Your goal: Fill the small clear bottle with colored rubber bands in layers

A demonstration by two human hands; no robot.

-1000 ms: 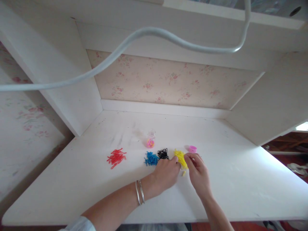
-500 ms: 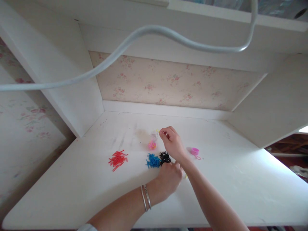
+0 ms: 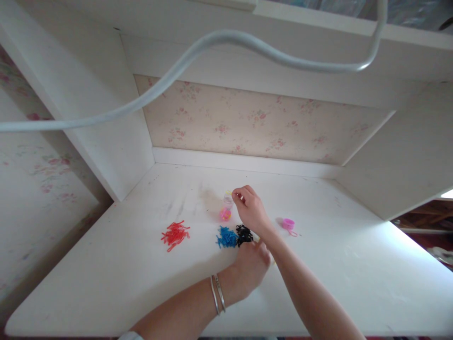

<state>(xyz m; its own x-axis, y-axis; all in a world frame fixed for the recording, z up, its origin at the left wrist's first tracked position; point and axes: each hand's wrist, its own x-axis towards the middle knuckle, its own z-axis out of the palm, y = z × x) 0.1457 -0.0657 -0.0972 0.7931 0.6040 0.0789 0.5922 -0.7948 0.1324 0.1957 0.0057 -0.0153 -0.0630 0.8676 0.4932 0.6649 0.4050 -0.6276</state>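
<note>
My right hand [image 3: 249,205] is closed in a pinch on a small yellow elastic band [image 3: 229,192], held at the mouth of a clear container [image 3: 228,200]. The container's lower part [image 3: 225,214] looks pink and yellow. My left hand [image 3: 252,267], with two silver bangles [image 3: 217,293] at the wrist, is low over the table beside a pile of black elastic bands [image 3: 244,234]. Its fingertips are blurred and partly hidden by my right forearm. A trace of yellow shows near them. A pile of blue elastic bands [image 3: 226,237] touches the black pile.
Left of the blue pile lies a heap of red elastic bands [image 3: 175,235]. A pink cap with a loop [image 3: 288,224] sits to the right. The white tabletop [image 3: 116,274] has panels at both sides and the back. A white cable [image 3: 226,35] crosses above.
My right hand moves slightly left with the yellow band, over the container's mouth. My left hand shifts slightly among the bands near the forearm. The whole view shifts a little.
</note>
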